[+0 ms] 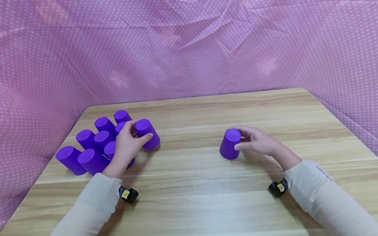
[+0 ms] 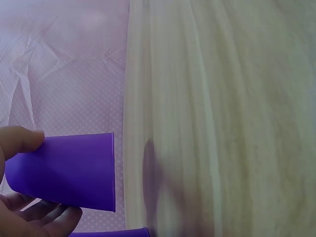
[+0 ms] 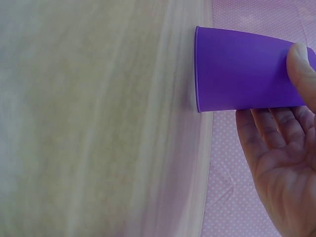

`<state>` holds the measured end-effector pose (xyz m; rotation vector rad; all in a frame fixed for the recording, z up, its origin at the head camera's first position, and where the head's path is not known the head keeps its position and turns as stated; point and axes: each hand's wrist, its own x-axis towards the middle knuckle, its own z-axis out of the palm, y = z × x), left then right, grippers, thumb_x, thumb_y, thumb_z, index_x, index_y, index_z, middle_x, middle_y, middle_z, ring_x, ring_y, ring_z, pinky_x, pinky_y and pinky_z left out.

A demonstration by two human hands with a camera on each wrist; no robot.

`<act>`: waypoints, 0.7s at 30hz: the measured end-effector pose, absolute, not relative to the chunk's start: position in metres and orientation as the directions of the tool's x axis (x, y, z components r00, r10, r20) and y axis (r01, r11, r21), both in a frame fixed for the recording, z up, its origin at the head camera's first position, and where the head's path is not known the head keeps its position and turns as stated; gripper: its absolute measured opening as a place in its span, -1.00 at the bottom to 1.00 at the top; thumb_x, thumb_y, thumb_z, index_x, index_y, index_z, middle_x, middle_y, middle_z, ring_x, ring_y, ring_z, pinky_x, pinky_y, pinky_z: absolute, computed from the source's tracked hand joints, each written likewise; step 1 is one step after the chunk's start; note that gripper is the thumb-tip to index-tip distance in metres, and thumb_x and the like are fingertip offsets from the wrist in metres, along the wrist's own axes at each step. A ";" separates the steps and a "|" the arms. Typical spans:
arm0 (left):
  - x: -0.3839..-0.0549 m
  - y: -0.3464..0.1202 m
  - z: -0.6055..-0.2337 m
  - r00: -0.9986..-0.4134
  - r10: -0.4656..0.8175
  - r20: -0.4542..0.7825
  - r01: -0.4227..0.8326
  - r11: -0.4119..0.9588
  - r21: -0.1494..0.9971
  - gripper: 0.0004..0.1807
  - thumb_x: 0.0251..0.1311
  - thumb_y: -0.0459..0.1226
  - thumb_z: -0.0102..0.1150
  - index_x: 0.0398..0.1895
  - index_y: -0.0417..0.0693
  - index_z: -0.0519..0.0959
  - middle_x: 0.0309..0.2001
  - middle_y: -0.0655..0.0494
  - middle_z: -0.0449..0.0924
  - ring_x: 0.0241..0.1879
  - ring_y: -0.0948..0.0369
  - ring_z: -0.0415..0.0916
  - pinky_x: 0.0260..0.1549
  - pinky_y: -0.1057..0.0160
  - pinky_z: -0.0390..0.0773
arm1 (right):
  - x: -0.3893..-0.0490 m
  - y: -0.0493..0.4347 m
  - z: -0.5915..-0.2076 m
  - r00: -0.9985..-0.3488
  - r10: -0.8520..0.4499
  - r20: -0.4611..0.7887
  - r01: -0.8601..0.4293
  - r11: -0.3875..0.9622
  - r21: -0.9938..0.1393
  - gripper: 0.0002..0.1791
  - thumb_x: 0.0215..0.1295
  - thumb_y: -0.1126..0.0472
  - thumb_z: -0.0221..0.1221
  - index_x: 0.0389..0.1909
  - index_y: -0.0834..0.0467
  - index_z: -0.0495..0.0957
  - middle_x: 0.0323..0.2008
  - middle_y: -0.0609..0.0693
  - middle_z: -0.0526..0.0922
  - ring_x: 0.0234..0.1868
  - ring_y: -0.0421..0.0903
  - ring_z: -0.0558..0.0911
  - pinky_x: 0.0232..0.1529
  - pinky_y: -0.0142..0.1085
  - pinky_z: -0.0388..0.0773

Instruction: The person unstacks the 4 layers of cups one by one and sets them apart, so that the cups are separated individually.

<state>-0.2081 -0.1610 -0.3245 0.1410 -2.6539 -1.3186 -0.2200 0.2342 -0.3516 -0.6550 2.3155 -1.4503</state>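
Observation:
My left hand (image 1: 126,144) holds an upside-down purple cup (image 1: 149,136) between thumb and fingers, to the right of a cluster of matching cups. In the left wrist view this cup (image 2: 69,173) appears raised, with its rim apart from its shadow on the table. Out to the right, my right hand (image 1: 257,141) grips another upside-down purple cup (image 1: 229,146), thumb on the near side and fingers behind. The right wrist view shows that cup's (image 3: 242,71) rim close to the tabletop; I cannot tell whether it touches.
Several more inverted purple cups (image 1: 93,162) stand close together at the table's left side, some partly hidden by my left hand. They rest on a wood-grain table (image 1: 189,183). Pink dotted cloth (image 1: 189,59) hangs behind the table and along its sides.

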 end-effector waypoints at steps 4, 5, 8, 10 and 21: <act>-0.206 -0.163 -0.328 -0.980 -0.158 0.118 -0.008 0.633 0.774 -0.30 0.00 -0.19 0.33 0.19 -0.25 0.27 0.09 -0.22 0.45 0.13 -0.04 0.40 0.17 0.07 0.40 | -0.219 0.234 -0.352 -0.839 -0.544 -0.024 -0.216 0.373 -0.902 -0.34 0.14 0.32 0.21 0.28 0.27 0.22 0.10 0.24 0.47 0.14 0.18 0.45 0.24 0.13 0.27; -0.206 -0.163 -0.330 -0.980 -0.157 0.119 -0.008 0.636 0.772 -0.30 0.00 -0.19 0.33 0.19 -0.25 0.27 0.09 -0.22 0.45 0.13 -0.04 0.40 0.17 0.07 0.40 | -0.219 0.234 -0.353 -0.838 -0.546 -0.018 -0.223 0.371 -0.901 -0.34 0.14 0.32 0.21 0.28 0.27 0.22 0.09 0.25 0.48 0.13 0.18 0.45 0.23 0.13 0.27; -0.206 -0.164 -0.333 -0.980 -0.165 0.108 -0.021 0.633 0.774 -0.30 0.01 -0.20 0.31 0.20 -0.24 0.25 0.12 -0.23 0.43 0.15 -0.05 0.39 0.18 0.06 0.39 | -0.218 0.234 -0.354 -0.839 -0.544 -0.017 -0.225 0.375 -0.899 -0.34 0.14 0.32 0.21 0.28 0.28 0.22 0.08 0.25 0.49 0.12 0.17 0.47 0.22 0.12 0.30; -0.205 -0.165 -0.334 -0.980 -0.178 0.095 -0.040 0.633 0.773 -0.30 0.03 -0.19 0.30 0.21 -0.23 0.24 0.15 -0.24 0.41 0.17 -0.07 0.37 0.17 0.05 0.40 | -0.218 0.233 -0.354 -0.838 -0.545 -0.019 -0.223 0.373 -0.901 -0.34 0.14 0.32 0.21 0.28 0.28 0.22 0.09 0.25 0.49 0.12 0.17 0.47 0.22 0.11 0.31; -0.202 -0.167 -0.336 -0.966 -0.255 0.033 -0.142 0.636 0.759 -0.29 0.03 -0.19 0.29 0.20 -0.25 0.19 0.15 -0.29 0.37 0.15 -0.11 0.34 0.17 -0.02 0.37 | -0.220 0.234 -0.354 -0.836 -0.548 -0.031 -0.207 0.366 -0.907 -0.33 0.15 0.30 0.21 0.29 0.26 0.21 0.11 0.25 0.46 0.14 0.18 0.45 0.21 0.09 0.32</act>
